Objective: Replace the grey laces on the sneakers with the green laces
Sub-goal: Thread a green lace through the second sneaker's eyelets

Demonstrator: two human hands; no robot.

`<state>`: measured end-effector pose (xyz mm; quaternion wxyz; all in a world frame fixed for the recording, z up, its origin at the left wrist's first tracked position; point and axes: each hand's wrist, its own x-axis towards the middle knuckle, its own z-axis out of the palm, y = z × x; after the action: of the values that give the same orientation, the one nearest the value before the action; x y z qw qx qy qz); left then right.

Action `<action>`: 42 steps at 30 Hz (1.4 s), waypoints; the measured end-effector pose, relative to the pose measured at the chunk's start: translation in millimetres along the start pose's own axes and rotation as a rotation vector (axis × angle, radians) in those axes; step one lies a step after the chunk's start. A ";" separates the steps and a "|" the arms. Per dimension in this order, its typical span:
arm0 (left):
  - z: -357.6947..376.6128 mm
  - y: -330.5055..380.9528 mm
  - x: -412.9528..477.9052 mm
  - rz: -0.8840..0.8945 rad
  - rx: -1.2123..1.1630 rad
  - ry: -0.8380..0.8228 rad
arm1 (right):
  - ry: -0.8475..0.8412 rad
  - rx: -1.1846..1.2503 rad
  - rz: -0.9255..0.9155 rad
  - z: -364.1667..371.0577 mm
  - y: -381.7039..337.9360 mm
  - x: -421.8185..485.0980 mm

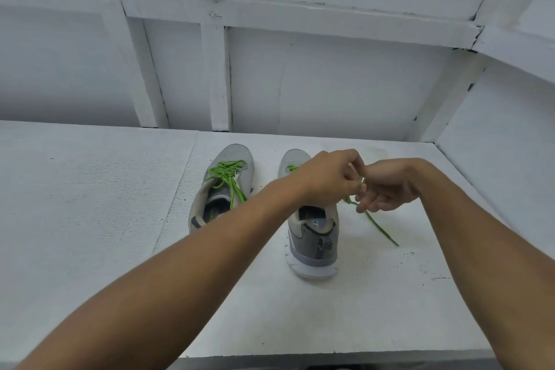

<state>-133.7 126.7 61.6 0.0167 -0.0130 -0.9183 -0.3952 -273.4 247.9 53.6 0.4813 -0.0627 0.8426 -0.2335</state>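
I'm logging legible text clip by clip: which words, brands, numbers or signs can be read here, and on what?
"FO": on the insole of the right sneaker; any further letters are hidden from view.
Inside the left sneaker: a greenish mark, too blurred to read.
No text on the green lace, the table or the wall.

left sneaker (pixel 222 186): on white table (pixel 90 204), laced with green lace (pixel 228 173), ends draped into its opening | right sneaker (pixel 312 237): beside it, heel nearest camera | left hand (pixel 330 177): pinches second green lace (pixel 372 222) above right sneaker | right hand (pixel 387 186): touching left hand, fingers curled on same lace | lace tail: trails onto table at right
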 end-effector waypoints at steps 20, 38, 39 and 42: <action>55.8 -7.5 -18.8 0.176 0.421 -0.013 | 0.005 -0.192 0.011 8.8 9.0 7.1; 48.5 -28.2 -41.1 0.012 0.195 0.568 | 0.632 0.357 -0.524 1.1 -20.4 7.6; 47.6 -36.9 -43.3 -0.073 0.143 0.654 | 0.636 0.299 -0.554 6.3 -21.2 6.5; 50.4 -62.5 -50.2 -0.270 -0.037 0.721 | 0.635 0.103 -0.737 32.6 -21.6 -4.0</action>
<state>-86.9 119.9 -20.4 0.2863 0.2476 -0.8396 -0.3896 -246.5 219.3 52.6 0.0884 -0.2586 0.8567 -0.4374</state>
